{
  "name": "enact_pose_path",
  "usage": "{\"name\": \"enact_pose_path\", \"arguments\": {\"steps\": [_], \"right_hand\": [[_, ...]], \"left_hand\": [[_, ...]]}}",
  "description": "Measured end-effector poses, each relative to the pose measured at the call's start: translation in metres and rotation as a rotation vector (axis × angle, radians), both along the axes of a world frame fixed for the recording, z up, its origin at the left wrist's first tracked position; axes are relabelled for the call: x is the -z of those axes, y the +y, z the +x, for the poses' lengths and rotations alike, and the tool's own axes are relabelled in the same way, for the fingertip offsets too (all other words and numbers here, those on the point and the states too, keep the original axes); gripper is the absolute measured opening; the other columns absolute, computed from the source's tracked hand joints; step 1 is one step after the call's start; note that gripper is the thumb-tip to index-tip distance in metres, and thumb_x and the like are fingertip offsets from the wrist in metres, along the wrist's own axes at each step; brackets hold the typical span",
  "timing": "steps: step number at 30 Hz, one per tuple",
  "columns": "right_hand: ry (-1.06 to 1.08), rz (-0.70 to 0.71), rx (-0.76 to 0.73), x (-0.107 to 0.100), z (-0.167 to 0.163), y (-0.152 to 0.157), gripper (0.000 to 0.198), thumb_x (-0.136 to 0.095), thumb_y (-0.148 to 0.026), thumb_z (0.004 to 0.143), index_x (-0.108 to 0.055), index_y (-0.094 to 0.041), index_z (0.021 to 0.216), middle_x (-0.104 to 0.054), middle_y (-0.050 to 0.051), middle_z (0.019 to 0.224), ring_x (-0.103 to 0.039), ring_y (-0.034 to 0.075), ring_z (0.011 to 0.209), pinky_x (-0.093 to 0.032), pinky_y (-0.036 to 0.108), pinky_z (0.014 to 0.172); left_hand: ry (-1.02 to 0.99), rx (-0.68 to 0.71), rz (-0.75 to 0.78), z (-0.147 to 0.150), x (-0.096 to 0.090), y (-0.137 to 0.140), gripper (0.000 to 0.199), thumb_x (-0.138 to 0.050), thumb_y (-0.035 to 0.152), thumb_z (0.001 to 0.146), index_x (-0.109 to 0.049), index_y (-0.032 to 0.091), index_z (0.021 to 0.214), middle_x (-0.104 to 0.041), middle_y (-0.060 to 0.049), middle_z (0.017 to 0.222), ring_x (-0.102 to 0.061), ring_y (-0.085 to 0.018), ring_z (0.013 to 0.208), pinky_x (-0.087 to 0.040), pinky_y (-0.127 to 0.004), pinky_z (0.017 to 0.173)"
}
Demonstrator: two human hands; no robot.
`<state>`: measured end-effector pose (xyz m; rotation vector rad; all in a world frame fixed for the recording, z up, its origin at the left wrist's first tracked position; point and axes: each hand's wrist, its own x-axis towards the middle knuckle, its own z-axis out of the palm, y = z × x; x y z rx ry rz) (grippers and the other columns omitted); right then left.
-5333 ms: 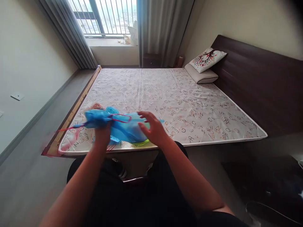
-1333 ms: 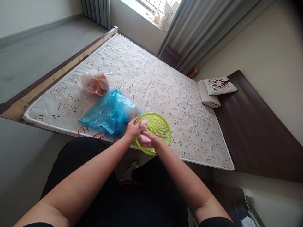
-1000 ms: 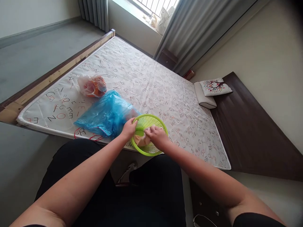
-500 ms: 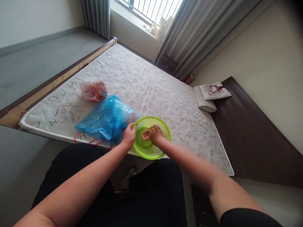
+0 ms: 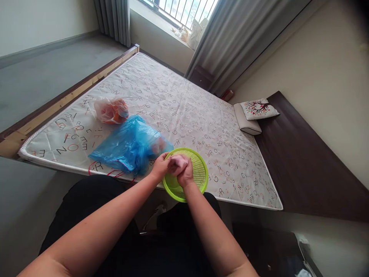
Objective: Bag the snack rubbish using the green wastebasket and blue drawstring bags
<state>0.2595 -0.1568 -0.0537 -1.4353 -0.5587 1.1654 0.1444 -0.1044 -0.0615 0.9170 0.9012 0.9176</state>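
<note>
A green plastic basket (image 5: pixel 200 175) with slotted sides sits between my knees and the bed edge. Above its inside, my right hand (image 5: pixel 186 174) is closed around a pinkish, soft-looking lump (image 5: pixel 179 161) whose kind I cannot make out. My left hand (image 5: pixel 162 166) reaches over the basket's left rim, its fingers closed against the same lump; whether it also touches the rim is unclear. Just left of the basket lies a blue plastic bag (image 5: pixel 123 148) with reddish contents showing through. Behind it rests a clear plastic bag (image 5: pixel 111 110) holding something orange.
A mattress (image 5: pixel 184 111) printed with letters spreads ahead of me. Red string (image 5: pixel 115 174) trails over its front edge. A pillow (image 5: pixel 261 109) and a beige cushion (image 5: pixel 246 119) lie by the dark headboard (image 5: pixel 305 154). Grey curtains (image 5: pixel 230 38) hang beside the window.
My right hand has lifted from inside the basket and turned, now showing a pinkish lump. My left hand has moved slightly right to meet it. The basket sits a little lower.
</note>
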Motion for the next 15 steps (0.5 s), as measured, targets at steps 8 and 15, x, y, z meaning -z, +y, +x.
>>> {"name": "enact_pose_path", "arguments": {"steps": [8, 15], "right_hand": [[0.227, -0.066, -0.116, -0.003, -0.012, -0.020, 0.049, -0.063, -0.043, 0.085, -0.053, -0.028, 0.131, -0.071, 0.003, 0.122, -0.069, 0.020, 0.112, -0.056, 0.036, 0.104], [-0.554, -0.662, -1.027, -0.070, 0.060, -0.032, 0.014, -0.080, -0.028, 0.074, -0.071, -0.019, 0.081, -0.072, 0.007, 0.081, -0.069, 0.026, 0.085, -0.057, 0.037, 0.080]], "left_hand": [[-0.065, 0.030, -0.051, -0.004, 0.005, -0.003, 0.041, -0.072, 0.044, 0.083, -0.064, 0.020, 0.115, -0.073, -0.008, 0.110, -0.069, -0.024, 0.106, -0.053, -0.039, 0.100], [0.054, -0.002, 0.049, -0.013, 0.000, 0.002, 0.027, -0.061, 0.035, 0.092, -0.064, 0.019, 0.114, -0.073, -0.009, 0.111, -0.067, -0.024, 0.107, -0.051, -0.038, 0.102]]}}
